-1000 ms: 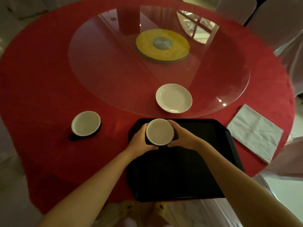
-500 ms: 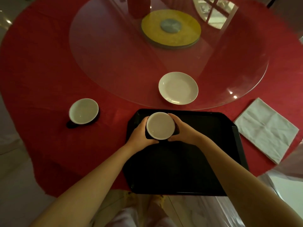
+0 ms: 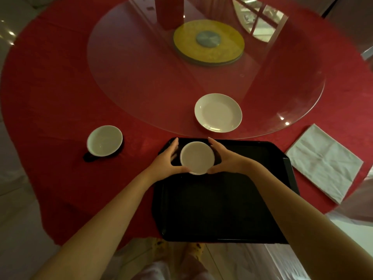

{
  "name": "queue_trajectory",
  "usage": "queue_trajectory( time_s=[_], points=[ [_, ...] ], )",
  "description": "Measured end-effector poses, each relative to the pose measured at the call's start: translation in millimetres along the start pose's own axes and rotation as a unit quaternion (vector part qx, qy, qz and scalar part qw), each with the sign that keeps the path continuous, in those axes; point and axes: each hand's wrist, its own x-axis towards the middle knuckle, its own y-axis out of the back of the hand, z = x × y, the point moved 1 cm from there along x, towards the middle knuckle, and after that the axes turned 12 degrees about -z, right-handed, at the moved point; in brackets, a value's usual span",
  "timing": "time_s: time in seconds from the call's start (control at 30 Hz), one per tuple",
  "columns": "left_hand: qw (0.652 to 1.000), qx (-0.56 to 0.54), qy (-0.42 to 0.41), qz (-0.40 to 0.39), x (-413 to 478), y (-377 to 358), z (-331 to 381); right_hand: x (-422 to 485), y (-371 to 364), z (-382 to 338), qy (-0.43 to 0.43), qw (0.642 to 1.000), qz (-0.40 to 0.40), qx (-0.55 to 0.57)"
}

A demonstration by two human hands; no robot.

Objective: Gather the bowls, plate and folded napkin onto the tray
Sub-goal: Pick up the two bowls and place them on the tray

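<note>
A small white bowl (image 3: 197, 157) stands at the far left of the black tray (image 3: 222, 209). My left hand (image 3: 165, 160) and my right hand (image 3: 226, 158) flank it with fingers straightened and lifted off its sides; only the thumbs touch its near rim. A second white bowl (image 3: 104, 140) sits on a dark saucer on the red cloth, left of the tray. The white plate (image 3: 218, 112) lies on the glass turntable's near edge, just beyond the tray. The folded grey napkin (image 3: 323, 164) lies on the cloth to the tray's right.
A large round glass turntable (image 3: 141, 77) covers the middle of the red table, with a yellow disc (image 3: 209, 42) at its hub. The tray overhangs the table's near edge. Pale chair covers show at the right.
Both hands were wrapped around the bowl; now their fingers have straightened and come off its sides. The bowl stays at the tray's far left. The view has tilted further down.
</note>
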Motion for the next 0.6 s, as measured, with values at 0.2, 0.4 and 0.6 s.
queue_trajectory(
  time_s=[0.2, 0.4, 0.6],
  points=[
    [0.992, 0.08, 0.029, 0.096, -11.6, 47.7, 22.6, 2.3, 19.0, -42.6, 0.005, 0.993, 0.019, -0.118],
    [0.97, 0.13, 0.075, 0.19, -50.4, 87.9, 21.4, 36.6, 8.9, -99.0, 0.052, 0.972, 0.052, -0.222],
    [0.943, 0.126, 0.134, 0.278, -110.6, 119.0, -13.7, 87.9, -21.0, -153.6, 0.045, 0.962, 0.01, -0.269]
  ],
)
